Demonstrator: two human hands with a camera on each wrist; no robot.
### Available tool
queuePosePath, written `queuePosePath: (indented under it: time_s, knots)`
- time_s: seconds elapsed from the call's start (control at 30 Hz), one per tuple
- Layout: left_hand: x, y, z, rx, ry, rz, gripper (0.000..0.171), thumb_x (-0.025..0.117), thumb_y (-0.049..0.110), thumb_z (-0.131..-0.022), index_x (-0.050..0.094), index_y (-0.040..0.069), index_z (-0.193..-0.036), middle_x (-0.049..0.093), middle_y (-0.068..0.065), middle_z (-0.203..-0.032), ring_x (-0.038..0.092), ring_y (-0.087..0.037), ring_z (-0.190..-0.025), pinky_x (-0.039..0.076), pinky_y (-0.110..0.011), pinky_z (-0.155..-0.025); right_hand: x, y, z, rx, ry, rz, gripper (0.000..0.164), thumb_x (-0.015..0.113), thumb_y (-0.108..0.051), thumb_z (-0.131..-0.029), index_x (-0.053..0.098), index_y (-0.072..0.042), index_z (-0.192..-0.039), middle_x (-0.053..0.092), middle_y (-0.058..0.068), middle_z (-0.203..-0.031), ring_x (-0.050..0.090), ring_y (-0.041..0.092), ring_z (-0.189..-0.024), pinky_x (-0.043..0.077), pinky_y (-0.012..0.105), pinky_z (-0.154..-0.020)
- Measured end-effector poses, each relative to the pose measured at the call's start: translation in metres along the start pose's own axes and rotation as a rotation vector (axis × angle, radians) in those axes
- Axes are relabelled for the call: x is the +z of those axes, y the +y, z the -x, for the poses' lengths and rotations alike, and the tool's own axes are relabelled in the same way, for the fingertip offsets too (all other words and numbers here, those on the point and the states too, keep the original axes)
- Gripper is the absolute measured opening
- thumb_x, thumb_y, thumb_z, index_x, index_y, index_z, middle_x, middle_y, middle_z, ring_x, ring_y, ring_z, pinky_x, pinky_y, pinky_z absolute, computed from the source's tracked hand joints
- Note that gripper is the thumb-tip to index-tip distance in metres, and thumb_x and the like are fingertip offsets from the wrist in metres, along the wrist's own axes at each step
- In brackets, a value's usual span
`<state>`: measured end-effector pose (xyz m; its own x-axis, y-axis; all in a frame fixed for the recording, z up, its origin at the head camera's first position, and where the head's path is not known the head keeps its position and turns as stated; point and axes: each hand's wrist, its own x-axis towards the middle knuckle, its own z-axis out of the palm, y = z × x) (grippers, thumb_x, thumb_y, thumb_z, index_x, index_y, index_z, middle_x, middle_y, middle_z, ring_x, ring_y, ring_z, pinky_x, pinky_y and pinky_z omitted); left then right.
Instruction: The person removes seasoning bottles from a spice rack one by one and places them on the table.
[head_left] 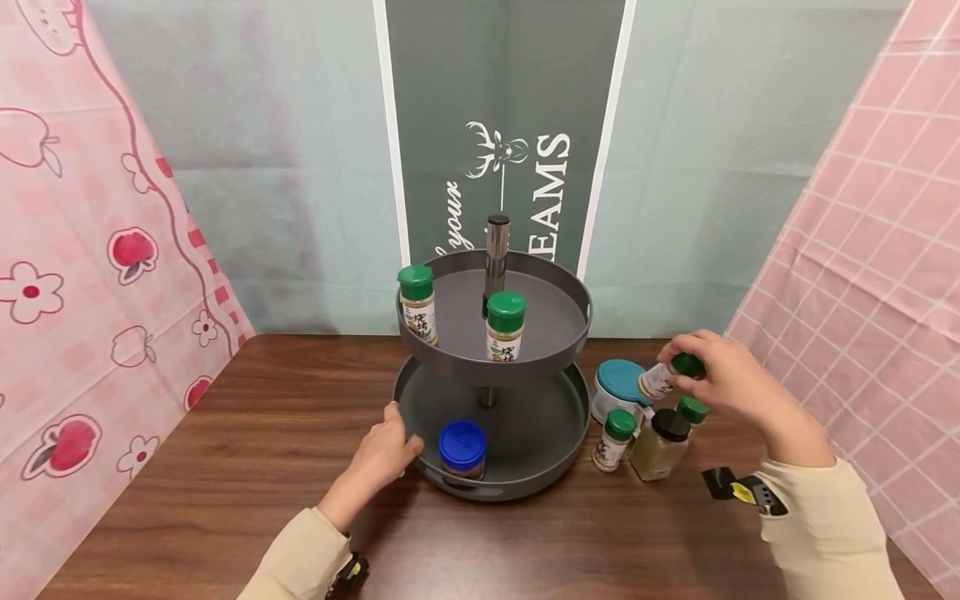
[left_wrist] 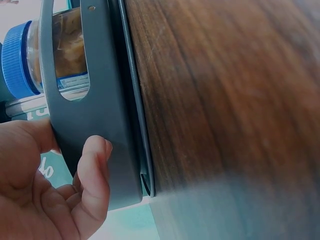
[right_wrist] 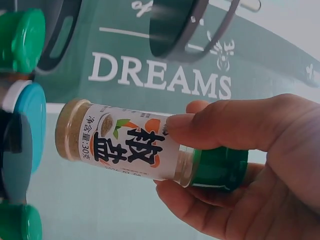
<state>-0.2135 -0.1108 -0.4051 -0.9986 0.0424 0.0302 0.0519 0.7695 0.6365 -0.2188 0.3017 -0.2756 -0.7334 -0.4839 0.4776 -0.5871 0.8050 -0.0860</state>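
Observation:
My right hand (head_left: 723,371) grips a green-capped seasoning bottle (right_wrist: 125,140) by its cap end, above a group of jars. My left hand (head_left: 384,446) pinches the rim of a dark grey two-tier turntable rack (left_wrist: 107,115) at the left of its lower tier. A jar with a blue lid (head_left: 462,448) stands in that lower tier, close to the left hand. On the upper tier are two more seasoning bottles, the left bottle (head_left: 417,304) by the rim and the front bottle (head_left: 506,325) nearer the middle.
Right of the rack on the wooden table (head_left: 247,467) stand a teal-lidded container (head_left: 621,383), a small green-capped bottle (head_left: 612,442), a black-capped jar (head_left: 660,447) and another green-capped bottle (head_left: 693,408). A metal post (head_left: 497,258) rises from the rack. Curtains hang behind and beside the table.

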Motion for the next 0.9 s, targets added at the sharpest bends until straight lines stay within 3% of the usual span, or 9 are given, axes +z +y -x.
queuePosePath:
  time_s: [0.4, 0.63, 0.9]
  knots:
    - [-0.001, -0.001, -0.001, -0.016, -0.008, 0.019, 0.076, 0.055, 0.015, -0.077, 0.014, -0.014, -0.134, 0.053, -0.002, -0.043, 0.050, -0.014, -0.037, 0.044, -0.033, -0.044, -0.007, 0.022, 0.025, 0.072, 0.020, 0.058, 0.026, 0.076, -0.005, -0.063, 0.061, -0.009, -0.083, 0.061, 0.007, -0.077, 0.051, 0.018, -0.063, 0.043, 0.041, -0.052]
    - [0.000, -0.001, -0.002, -0.004, -0.011, 0.024, 0.076, 0.054, 0.015, -0.077, 0.013, -0.014, -0.134, 0.052, -0.001, -0.042, 0.049, -0.014, -0.036, 0.044, -0.032, -0.043, -0.015, 0.032, 0.041, 0.184, -0.093, 0.001, 0.024, 0.074, -0.004, -0.064, 0.062, -0.009, -0.085, 0.062, 0.005, -0.074, 0.046, 0.014, -0.061, 0.039, 0.035, -0.051]
    - [0.000, -0.002, -0.004, -0.010, -0.002, 0.006, 0.076, 0.055, 0.015, -0.075, 0.015, -0.014, -0.134, 0.051, -0.001, -0.041, 0.049, -0.014, -0.036, 0.043, -0.033, -0.044, -0.015, 0.043, 0.054, 0.240, -0.165, -0.022, 0.026, 0.074, -0.005, -0.062, 0.063, -0.011, -0.084, 0.062, 0.004, -0.074, 0.047, 0.015, -0.062, 0.040, 0.037, -0.054]
